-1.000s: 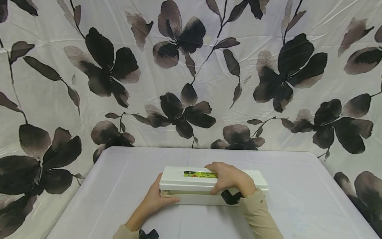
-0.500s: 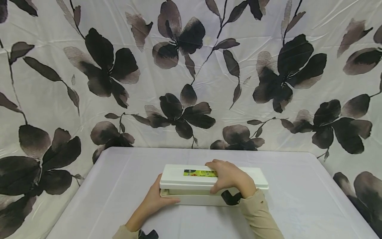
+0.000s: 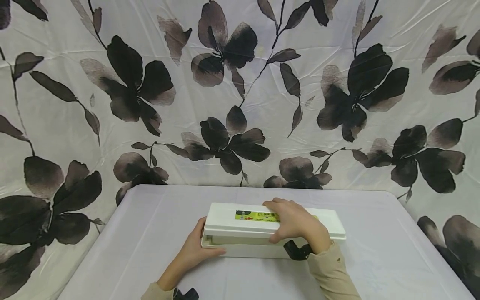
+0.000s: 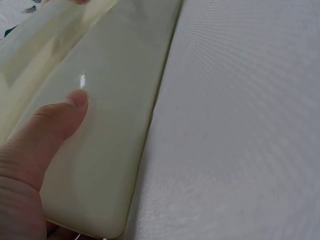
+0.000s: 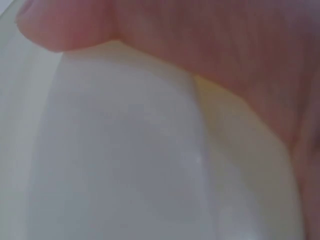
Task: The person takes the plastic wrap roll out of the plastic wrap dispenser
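A long white plastic cling film box [image 3: 247, 251] lies on the table, with a yellow-green label [image 3: 255, 215] on its lid [image 3: 223, 218]. The lid sits raised and skewed to the right over the base, leaving a gap along the front. My left hand [image 3: 195, 245] grips the left end of the base; in the left wrist view its thumb [image 4: 62, 115] presses on the front wall. Across the lid, right of the label, my right hand [image 3: 298, 223] holds it with fingers at the far edge and thumb at the near edge. The box's inside is mostly hidden.
A white cloth covers the table [image 3: 112, 250]. Behind the table's far edge hangs a white curtain [image 3: 165, 158] with dark flowers. Black camera mounts [image 3: 298, 250] sit at both wrists.
The lid has risen a little and shifted right against the base, and my right hand moved with it. My left hand stays in place on the base.
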Action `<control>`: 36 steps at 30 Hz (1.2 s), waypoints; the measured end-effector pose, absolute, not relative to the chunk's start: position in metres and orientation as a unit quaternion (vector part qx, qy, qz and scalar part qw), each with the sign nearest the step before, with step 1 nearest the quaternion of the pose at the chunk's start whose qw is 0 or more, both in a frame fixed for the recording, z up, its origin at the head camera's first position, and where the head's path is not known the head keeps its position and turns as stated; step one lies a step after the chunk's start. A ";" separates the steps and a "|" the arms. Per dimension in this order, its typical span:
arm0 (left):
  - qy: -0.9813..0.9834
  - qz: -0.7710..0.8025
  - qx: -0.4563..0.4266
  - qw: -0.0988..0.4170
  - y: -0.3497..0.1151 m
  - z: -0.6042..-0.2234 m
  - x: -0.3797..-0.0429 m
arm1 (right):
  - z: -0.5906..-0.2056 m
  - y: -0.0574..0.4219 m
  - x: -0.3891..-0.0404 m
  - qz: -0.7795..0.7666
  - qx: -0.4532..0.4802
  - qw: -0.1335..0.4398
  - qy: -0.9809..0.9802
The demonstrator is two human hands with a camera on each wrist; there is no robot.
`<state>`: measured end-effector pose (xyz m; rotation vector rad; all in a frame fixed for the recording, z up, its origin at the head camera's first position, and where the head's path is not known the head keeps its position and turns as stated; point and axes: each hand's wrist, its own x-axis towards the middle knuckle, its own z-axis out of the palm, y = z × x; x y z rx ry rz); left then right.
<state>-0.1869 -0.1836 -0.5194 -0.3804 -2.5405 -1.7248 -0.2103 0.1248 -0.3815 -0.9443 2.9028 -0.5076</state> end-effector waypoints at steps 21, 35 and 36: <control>-0.824 -0.555 -0.113 0.019 -0.183 -0.519 -0.187 | -0.380 0.150 -0.185 -0.161 -0.252 -0.013 0.954; -0.824 -0.556 -0.103 0.013 -0.183 -0.517 -0.185 | -0.378 0.172 -0.174 -0.172 -0.231 -0.033 0.957; -0.824 -0.557 -0.102 0.013 -0.183 -0.517 -0.186 | -0.377 0.174 -0.173 -0.174 -0.227 -0.034 0.958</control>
